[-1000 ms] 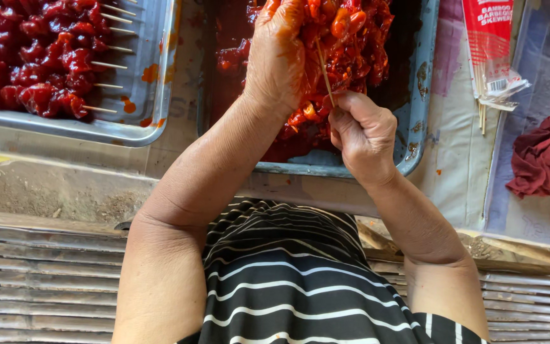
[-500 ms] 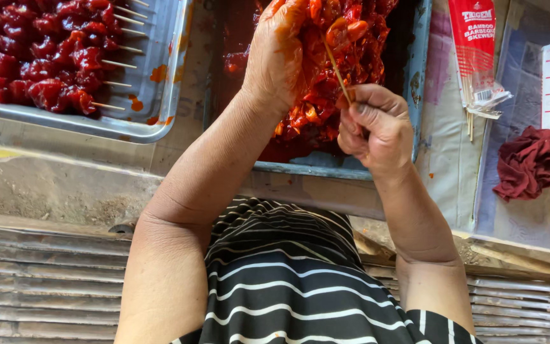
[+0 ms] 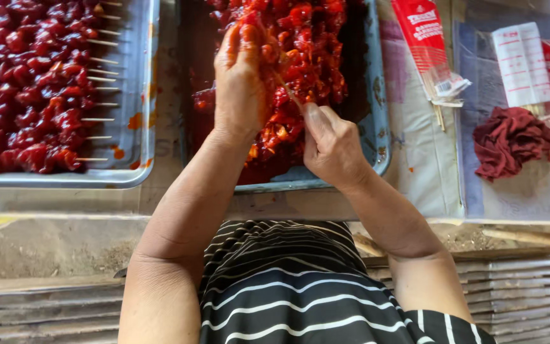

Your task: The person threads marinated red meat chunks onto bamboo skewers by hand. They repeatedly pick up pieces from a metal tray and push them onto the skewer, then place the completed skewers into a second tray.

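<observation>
Furthest left of the blue tray (image 3: 377, 137) lies a metal tray (image 3: 136, 175), filled with finished skewers (image 3: 30, 89) of dark red marinated meat laid in rows, their bare wooden ends pointing toward the blue tray. The blue tray itself holds a heap of loose marinated meat pieces (image 3: 313, 44), wet and bright red. Over the left half of this tray the left hand (image 3: 242, 86), smeared with sauce, is curled around a piece of that meat, fingers closed on it. Just right of it, over the tray's near middle, the right hand (image 3: 332, 146) is pinched shut on the lower end of a thin wooden skewer stick (image 3: 288, 91), which slants up and left to where the left hand grips the meat; whether the tip has already entered the piece is hard to tell, since the fingers cover it. The two hands are near each other, joined by the stick, not touching. Right of the blue tray lies a red and clear packet of skewer sticks (image 3: 429, 41), and further right a crumpled dark red cloth (image 3: 510, 140) beside another packet (image 3: 529, 67).
</observation>
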